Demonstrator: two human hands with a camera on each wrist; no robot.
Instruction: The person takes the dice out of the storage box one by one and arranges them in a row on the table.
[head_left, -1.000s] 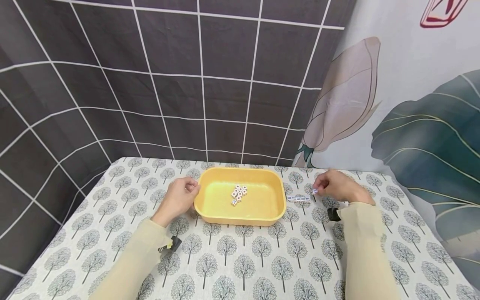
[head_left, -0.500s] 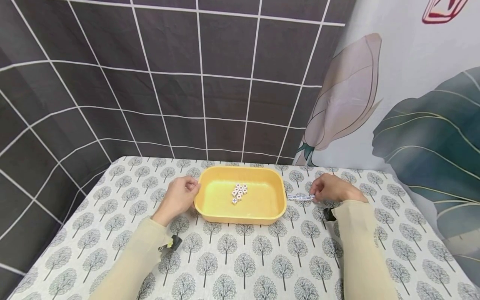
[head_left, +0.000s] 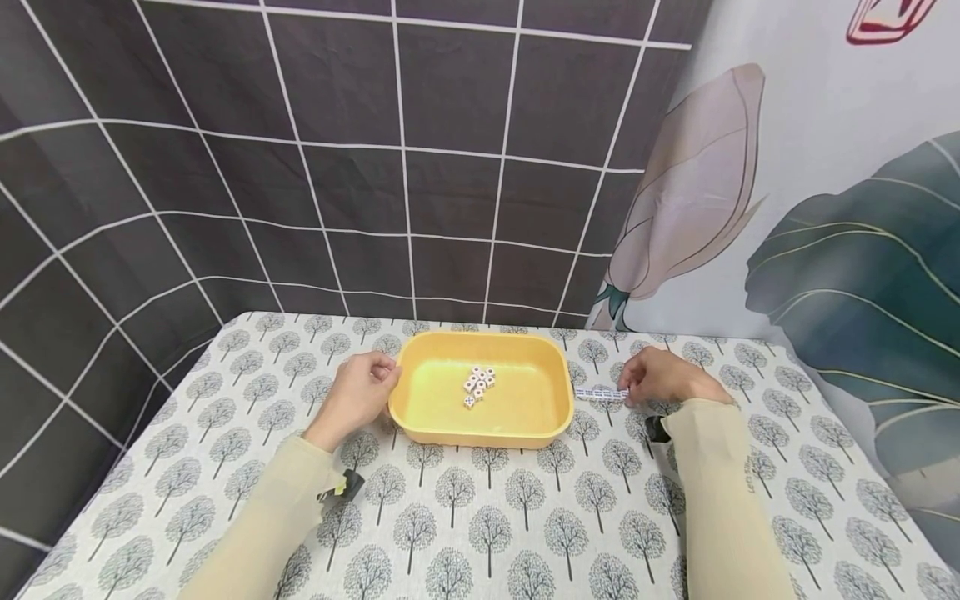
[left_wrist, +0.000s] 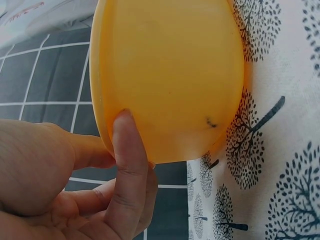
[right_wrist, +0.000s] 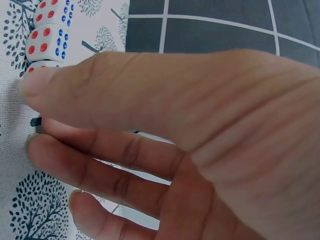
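A yellow plastic basin [head_left: 480,438] stands on the table, with several white dice [head_left: 478,383] clustered inside. My left hand [head_left: 356,396] pinches its left rim between thumb and fingers; the left wrist view shows a fingertip [left_wrist: 125,125] against the basin's outer wall. Right of the basin runs a straight row of white dice [head_left: 596,395] with blue pips on the side facing me. At the row's right end my right hand [head_left: 660,377] pinches a die [right_wrist: 44,65], mostly covered by the thumb in the right wrist view. Neighbouring dice [right_wrist: 47,42] show red pips on another face.
A white cloth printed with trees [head_left: 487,533] covers the table. Behind it hangs a dark sheet with a white grid [head_left: 450,192], and a flower-patterned curtain [head_left: 697,183] is at the right. Black wrist cameras [head_left: 348,485] sit at both sleeves.
My right hand has moved slightly left, bringing its die from a gap beyond the row to the row's right end. The left hand and the basin stay in place.
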